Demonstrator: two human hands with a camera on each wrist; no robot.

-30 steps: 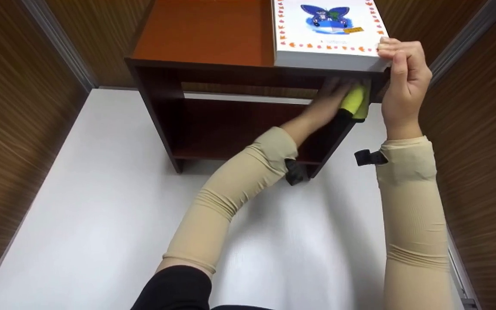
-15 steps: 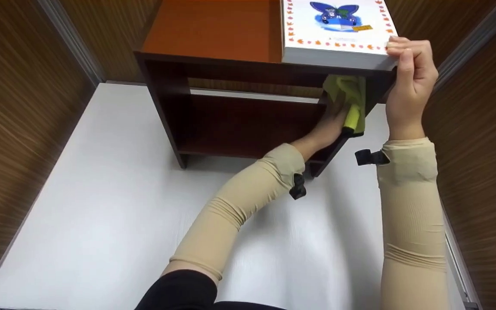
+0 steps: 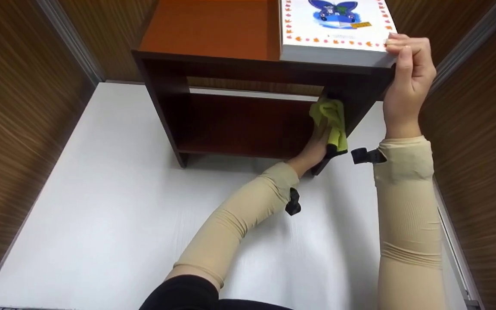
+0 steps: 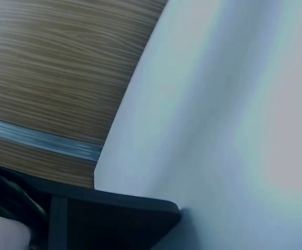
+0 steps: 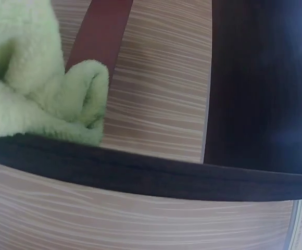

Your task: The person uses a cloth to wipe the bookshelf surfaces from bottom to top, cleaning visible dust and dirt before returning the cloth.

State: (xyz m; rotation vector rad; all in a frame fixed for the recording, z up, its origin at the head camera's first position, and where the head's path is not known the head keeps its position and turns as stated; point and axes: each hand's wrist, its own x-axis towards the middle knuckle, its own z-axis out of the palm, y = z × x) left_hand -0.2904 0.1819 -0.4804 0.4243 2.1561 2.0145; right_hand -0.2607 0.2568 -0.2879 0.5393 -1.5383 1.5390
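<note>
A small dark reddish-brown shelf (image 3: 213,30) stands at the back in the head view. My left hand (image 3: 315,148) reaches inside and holds a yellow-green cloth (image 3: 333,114) with a dark edge against the inner face of the right side panel. The cloth hides part of its fingers. In the right wrist view, the fuzzy cloth (image 5: 31,94) hangs bunched beside the panel's dark edge. My right hand (image 3: 410,77) grips the shelf's top right corner, its fingertips on the corner of a thick white book (image 3: 338,36) with a butterfly on its cover.
White floor (image 3: 101,206) lies around the shelf. Wood-grain walls (image 3: 20,129) rise on the left, right and back. In the left wrist view, a dark lower part of the shelf (image 4: 109,213) stands on the floor, near a metal wall strip (image 4: 41,138).
My left hand has moved the cloth down and toward me along the inside of the right panel. My right hand keeps its grip on the corner.
</note>
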